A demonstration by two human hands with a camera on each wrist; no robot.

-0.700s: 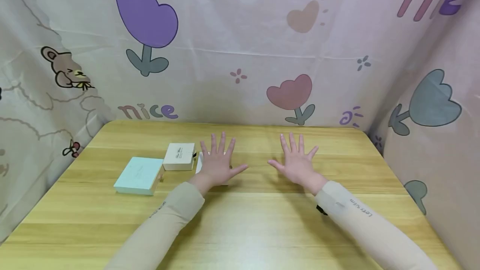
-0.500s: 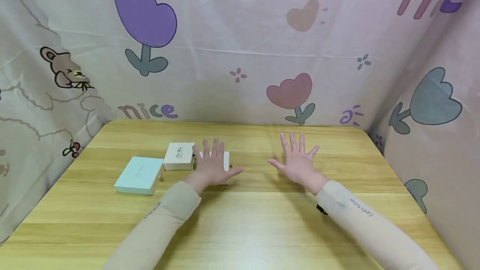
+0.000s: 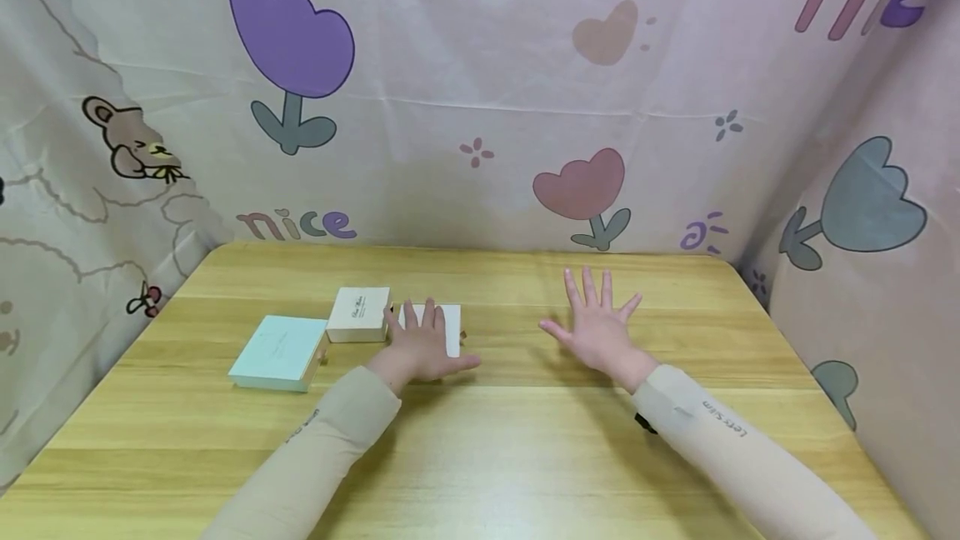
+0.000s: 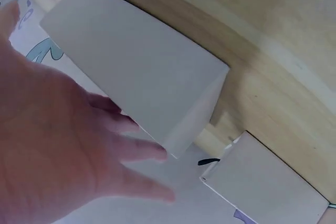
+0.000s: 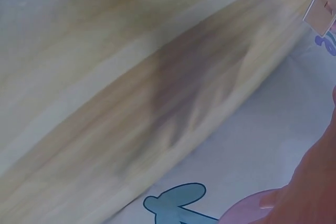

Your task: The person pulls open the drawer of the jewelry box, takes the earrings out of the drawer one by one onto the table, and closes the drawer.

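My left hand (image 3: 423,350) is spread over a white box (image 3: 452,327) with a small brown tab on its right side. In the left wrist view the fingers of the left hand (image 4: 63,140) lie along one edge of that white box (image 4: 136,66); whether they touch it I cannot tell. Just left of it stands a second white box (image 3: 358,312) with dark print and a black tab. Farther left sits a pale mint box (image 3: 277,350). My right hand (image 3: 600,336) hovers above the table with its fingers spread, holding nothing.
A wood-grain table (image 3: 487,457) carries the boxes. Behind it and at both sides hangs a printed curtain (image 3: 450,65). Some dark item (image 3: 645,423) shows by the right sleeve.
My left hand has moved down and a little to the left, and more of the white box beneath it shows. The right hand has hardly moved. The boxes stay put.
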